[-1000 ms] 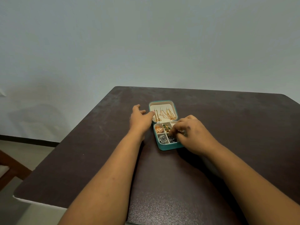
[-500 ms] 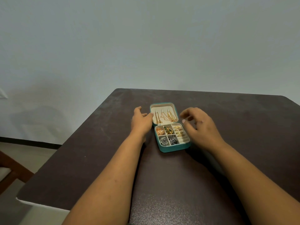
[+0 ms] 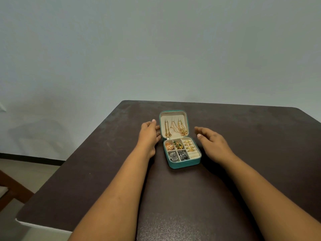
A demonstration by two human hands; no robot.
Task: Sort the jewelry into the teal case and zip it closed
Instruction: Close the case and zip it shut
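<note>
Two hands flank the case, both empty. The left hand [image 3: 149, 134] lies beside the lid's left edge, fingers straight and relaxed, fingertips right at the teal rim; whether they touch it I cannot tell. The right hand [image 3: 212, 140] hovers just off the right side, apart from the case, fingers loosely spread, thumb pointing in toward the lid. Both forearms run in from the near edge and converge on the case.

Between them the teal case [image 3: 184, 163] lies wide open on the dark desk [image 3: 251, 136], well in from the edges. Its long axis runs away from the person, tilted slightly left: lid [image 3: 172, 116] at the far end, tray at the near end. Gold chains [image 3: 178, 128] hang in the cream lid. In the tray, gold rings [image 3: 189, 146] sit in the right-hand roll slots; orange-gold and green pieces [image 3: 174, 146] fill the two far-left compartments, dark silver pieces [image 3: 178, 156] the two near ones.

A pale wall [image 3: 156, 49] rises behind the desk.
</note>
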